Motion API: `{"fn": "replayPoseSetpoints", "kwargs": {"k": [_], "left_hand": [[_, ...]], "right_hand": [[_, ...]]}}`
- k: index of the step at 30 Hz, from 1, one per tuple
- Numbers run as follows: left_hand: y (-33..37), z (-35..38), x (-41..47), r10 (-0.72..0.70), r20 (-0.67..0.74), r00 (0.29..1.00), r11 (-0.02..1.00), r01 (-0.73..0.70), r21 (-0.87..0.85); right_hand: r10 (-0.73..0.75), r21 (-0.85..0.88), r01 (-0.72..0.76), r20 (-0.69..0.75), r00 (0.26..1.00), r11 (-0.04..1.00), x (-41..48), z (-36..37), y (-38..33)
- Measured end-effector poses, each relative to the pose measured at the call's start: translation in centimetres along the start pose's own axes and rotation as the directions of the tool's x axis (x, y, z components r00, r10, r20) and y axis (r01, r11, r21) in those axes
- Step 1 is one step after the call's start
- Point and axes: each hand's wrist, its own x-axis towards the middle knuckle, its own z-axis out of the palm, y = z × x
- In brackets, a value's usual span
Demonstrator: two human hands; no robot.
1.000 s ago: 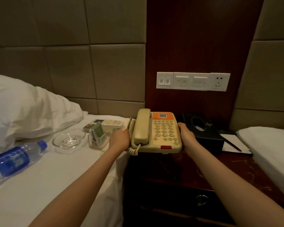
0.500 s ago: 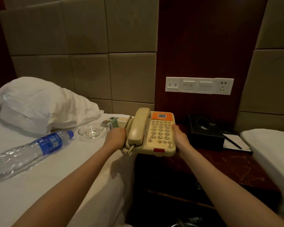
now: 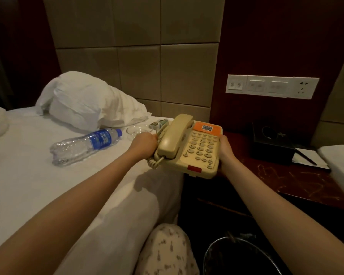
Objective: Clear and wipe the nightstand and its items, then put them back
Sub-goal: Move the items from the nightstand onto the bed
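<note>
The left hand and right hand are curling round opposite sides of the telephone, holding it between bed and nightstand; probably light and rigid, its loose-sitting handset is favouring such base-side grips.

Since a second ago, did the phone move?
Yes. The phone went left toward the bed, away from the tissue box.

Probably hotel room: bed, padded headboard, phone.
</note>
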Motion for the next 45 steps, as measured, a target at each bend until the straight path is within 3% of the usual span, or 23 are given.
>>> {"fn": "replayPoseSetpoints", "kwargs": {"k": [5,9,14,20,27,33,41,45], "left_hand": [[-2.8,-2.2,-1.9,-0.016,-0.027,0.999,0.990,0.020,0.141],[-5.2,-4.2,-3.1,-0.108,-0.051,0.993,0.987,0.113,0.111],[-7.6,-5.7,-4.1,-0.129,-0.030,0.991,0.979,0.132,0.156],[-9.8,-7.3,-4.5,-0.269,-0.007,0.963,0.961,0.269,0.056],[-12.3,-6.4,-3.0,-0.322,0.148,0.935,0.932,0.340,-0.121],[-12.7,-6.3,-1.6,-0.366,0.135,0.921,0.889,0.389,-0.243],[-12.9,-6.2,-0.8,-0.458,0.246,0.854,0.852,0.501,-0.151],[-13.7,-6.0,0.0,-0.579,0.199,0.790,0.801,0.597,-0.039]], "right_hand": [[0.039,0.035,-0.041,0.065,0.997,0.999,-3.2,3.5,1.3],[0.100,0.060,-0.107,0.107,0.989,0.992,-5.0,6.4,2.1],[0.149,0.082,-0.163,0.149,0.977,0.983,-5.9,9.9,3.5],[0.179,-0.090,-0.168,0.128,0.976,0.982,-6.4,13.1,5.2],[0.120,-0.279,-0.104,0.038,0.992,0.955,-6.0,15.3,5.9],[0.118,-0.387,-0.114,-0.012,0.993,0.915,-5.4,16.3,6.0],[0.070,-0.590,-0.060,-0.006,0.998,0.806,-5.1,16.1,5.6],[-0.036,-0.788,0.044,0.028,0.999,0.614,-4.8,15.0,5.0]]}}
